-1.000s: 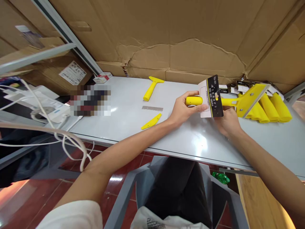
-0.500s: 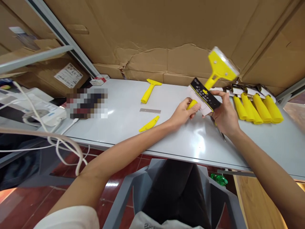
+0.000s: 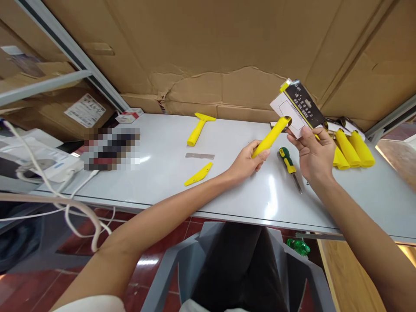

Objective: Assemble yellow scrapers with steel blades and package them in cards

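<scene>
My left hand is closed around the lower end of a scraper's yellow handle, which slants up to the right. That handle passes through a hole in a black-and-white packaging card. The fingers of my right hand pinch the card's lower right edge. Behind the card most of the scraper's head is hidden; only a small yellow and clear corner shows at its top. Below the card, between my hands, a green-and-yellow screwdriver lies on the white table.
Left of my hands lie a yellow T-shaped scraper body, a flat metal blade and a yellow cover plate. Several carded scrapers lie at the right. A small box and white cables are at the left; cardboard stands behind.
The card has moved up the handle toward the scraper's head, which has tipped away behind it. My right hand has shifted with the card, uncovering the screwdriver. The view has shifted slightly.
</scene>
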`<move>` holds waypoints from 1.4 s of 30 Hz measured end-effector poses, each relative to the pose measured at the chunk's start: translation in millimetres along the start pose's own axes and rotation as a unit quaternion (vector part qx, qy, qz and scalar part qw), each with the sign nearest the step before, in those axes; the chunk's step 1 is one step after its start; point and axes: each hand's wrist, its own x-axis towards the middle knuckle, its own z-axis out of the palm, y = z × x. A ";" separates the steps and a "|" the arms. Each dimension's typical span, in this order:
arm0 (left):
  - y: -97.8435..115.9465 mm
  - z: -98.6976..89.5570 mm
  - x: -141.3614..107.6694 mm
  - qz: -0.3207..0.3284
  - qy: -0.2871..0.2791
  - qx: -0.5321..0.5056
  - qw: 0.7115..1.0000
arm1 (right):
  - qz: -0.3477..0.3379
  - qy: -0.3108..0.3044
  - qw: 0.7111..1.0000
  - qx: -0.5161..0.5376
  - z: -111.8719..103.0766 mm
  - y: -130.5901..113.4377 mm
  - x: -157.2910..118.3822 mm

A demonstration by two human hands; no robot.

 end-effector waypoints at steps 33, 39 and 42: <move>9.8 -3.7 -3.3 -0.071 -0.163 -0.011 0.984 | -0.031 0.269 0.898 -0.347 -142.9 -43.9 173.2; 4.7 -5.8 -2.3 -0.082 -0.157 -0.012 0.984 | -0.034 0.277 0.844 -0.458 -153.1 -18.9 161.9; 5.8 -6.3 -2.8 -0.074 -0.155 -0.016 0.985 | -0.053 0.270 0.807 -0.523 -156.0 -17.8 159.8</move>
